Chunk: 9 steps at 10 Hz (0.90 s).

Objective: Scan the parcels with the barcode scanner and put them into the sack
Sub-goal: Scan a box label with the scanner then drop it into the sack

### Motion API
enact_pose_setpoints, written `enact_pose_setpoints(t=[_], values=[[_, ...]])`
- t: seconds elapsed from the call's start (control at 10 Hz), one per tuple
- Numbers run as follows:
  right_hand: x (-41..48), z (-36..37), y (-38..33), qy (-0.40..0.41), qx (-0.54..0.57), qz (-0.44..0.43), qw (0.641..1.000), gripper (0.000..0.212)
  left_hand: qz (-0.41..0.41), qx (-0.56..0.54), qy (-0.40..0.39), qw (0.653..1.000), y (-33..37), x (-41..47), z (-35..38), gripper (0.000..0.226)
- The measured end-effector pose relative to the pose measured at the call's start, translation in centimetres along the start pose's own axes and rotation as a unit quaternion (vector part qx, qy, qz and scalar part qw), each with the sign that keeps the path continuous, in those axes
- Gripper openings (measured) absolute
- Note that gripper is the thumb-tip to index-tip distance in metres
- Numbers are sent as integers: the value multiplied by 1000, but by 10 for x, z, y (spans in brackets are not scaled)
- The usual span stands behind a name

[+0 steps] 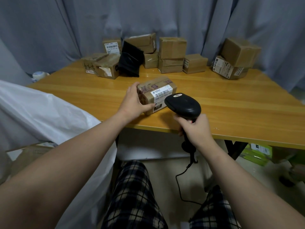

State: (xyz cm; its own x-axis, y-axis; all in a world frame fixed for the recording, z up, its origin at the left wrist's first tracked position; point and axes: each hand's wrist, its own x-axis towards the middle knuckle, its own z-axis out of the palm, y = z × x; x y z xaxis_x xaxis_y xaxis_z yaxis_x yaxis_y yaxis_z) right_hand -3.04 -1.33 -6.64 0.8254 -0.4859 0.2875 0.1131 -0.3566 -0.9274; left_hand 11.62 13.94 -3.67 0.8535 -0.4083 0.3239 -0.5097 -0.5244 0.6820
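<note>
Scanner over the parcel's label

My left hand (132,100) grips the taped parcel (156,95) by its left side on the desk (231,103) near the front edge; my right hand (195,129) is closed round the barcode scanner (183,104) handle, its head just beside the white label (162,96). The white sack (46,113) sits at my left.

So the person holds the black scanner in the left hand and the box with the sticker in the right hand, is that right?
Not quite, the hands are swapped. In the head view the right hand grips the black scanner, and the left hand holds the box with the sticker, which rests on the wooden table. The scanner's head is right over the sticker.
</note>
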Motion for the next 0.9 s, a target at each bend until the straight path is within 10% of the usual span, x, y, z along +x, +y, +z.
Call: enact_pose_setpoints(t=[0.9], values=[[-16, -3, -1, 12, -21, -25, 999, 18, 16, -3, 23, 1000, 0, 0, -3, 97]])
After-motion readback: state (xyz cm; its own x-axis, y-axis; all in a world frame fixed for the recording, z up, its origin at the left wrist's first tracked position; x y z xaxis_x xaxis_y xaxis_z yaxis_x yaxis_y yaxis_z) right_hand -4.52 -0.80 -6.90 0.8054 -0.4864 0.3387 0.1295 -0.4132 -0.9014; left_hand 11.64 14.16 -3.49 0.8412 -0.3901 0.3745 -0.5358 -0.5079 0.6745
